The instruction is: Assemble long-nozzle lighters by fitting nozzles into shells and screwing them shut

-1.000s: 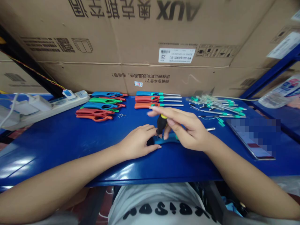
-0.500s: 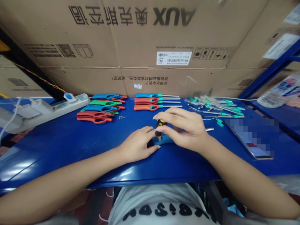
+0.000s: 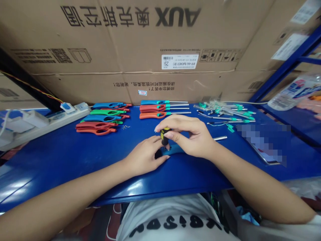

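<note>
My right hand [image 3: 192,135] grips a short black and yellow screwdriver [image 3: 165,135] by its handle, upright, tip down. Beneath it lies a blue lighter [image 3: 177,149] of the long-nosed kind, flat on the blue table, its metal tube sticking out to the right past my right hand. My left hand [image 3: 147,154] is closed on the lighter's left end, fingers and thumb on either side of it. The screwdriver's tip meets the lighter's body close to my left fingertips; the exact contact spot is too small to make out.
Coloured handle shells [image 3: 99,126] are stacked at the back left, beside a few small screws [image 3: 126,127]. Three lighters with metal tubes [image 3: 153,115] lie at the back centre. Loose tubes with green parts [image 3: 232,117] and a phone [image 3: 263,144] lie right. A power strip [image 3: 54,124] stands left.
The screwdriver stands more upright, and the fingers of my right hand have shifted on its handle. My left hand stays on the lighter. The whole view has shifted slightly.
</note>
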The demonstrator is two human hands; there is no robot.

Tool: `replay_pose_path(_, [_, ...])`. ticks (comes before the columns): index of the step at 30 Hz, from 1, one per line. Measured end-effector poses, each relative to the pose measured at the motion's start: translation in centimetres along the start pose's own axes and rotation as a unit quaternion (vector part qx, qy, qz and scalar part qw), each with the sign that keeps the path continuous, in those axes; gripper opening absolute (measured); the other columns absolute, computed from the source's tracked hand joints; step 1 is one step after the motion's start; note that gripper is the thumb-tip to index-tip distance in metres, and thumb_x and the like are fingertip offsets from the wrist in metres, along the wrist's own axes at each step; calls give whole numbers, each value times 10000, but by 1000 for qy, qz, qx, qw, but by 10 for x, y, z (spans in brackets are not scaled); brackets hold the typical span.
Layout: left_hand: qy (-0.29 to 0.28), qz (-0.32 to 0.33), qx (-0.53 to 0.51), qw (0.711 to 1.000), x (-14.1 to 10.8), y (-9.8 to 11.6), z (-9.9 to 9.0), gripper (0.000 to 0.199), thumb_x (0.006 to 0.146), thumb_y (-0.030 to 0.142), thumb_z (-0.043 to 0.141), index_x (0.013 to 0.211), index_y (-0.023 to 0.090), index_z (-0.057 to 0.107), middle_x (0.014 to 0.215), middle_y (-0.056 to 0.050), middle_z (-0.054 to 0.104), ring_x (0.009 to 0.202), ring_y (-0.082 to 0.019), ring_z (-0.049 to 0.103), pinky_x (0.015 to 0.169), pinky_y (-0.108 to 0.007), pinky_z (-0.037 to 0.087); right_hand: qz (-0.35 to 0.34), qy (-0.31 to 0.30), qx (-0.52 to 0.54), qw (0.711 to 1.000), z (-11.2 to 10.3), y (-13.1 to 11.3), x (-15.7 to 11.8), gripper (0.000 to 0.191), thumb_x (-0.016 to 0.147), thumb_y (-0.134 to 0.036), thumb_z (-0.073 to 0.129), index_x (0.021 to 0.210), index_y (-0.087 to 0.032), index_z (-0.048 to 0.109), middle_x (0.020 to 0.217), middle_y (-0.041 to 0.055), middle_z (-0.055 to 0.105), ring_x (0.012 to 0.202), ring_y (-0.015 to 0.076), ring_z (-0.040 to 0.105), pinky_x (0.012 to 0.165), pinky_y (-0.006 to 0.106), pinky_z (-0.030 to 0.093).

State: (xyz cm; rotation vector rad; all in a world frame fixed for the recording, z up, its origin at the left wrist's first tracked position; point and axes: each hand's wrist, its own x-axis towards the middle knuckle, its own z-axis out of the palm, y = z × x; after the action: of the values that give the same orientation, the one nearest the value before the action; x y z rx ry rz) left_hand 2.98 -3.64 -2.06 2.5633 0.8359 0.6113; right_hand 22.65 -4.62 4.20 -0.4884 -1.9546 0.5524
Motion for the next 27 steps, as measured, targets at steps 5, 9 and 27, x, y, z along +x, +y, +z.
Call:
replay_pose_path(5, [-8, -28, 17, 999, 0, 1, 2, 222, 911, 308, 648, 1088, 173, 637, 1115, -110, 692, 1059, -292, 662, 895, -433, 560, -52, -8, -40, 998, 6, -4, -1, 178, 967, -171, 591, 1083, -189, 724, 1049, 70, 746, 974, 151, 699, 923, 316, 575])
replay_pose_path(9, [-21, -47, 3, 999, 1, 3, 3, 293, 917, 308, 636, 1161, 145, 636, 1162, -141, 693, 1103, -311, 654, 899, -446, 565, -63, 19, -109, 992, 12, -5, -5, 165, 972, -216, 602, 1083, -208, 725, 1017, 67, 718, 920, 149, 682, 837, 298, 584])
replay_pose_path(27, [15, -22, 27, 999, 1, 4, 4, 170, 890, 281, 674, 1039, 217, 624, 996, -47, 682, 950, -242, 661, 877, -386, 552, -8, -48, -91, 995, -5, -1, -3, 288, 987, -149, 500, 1229, -223, 638, 1168, 75, 687, 1034, 164, 650, 893, 334, 557])
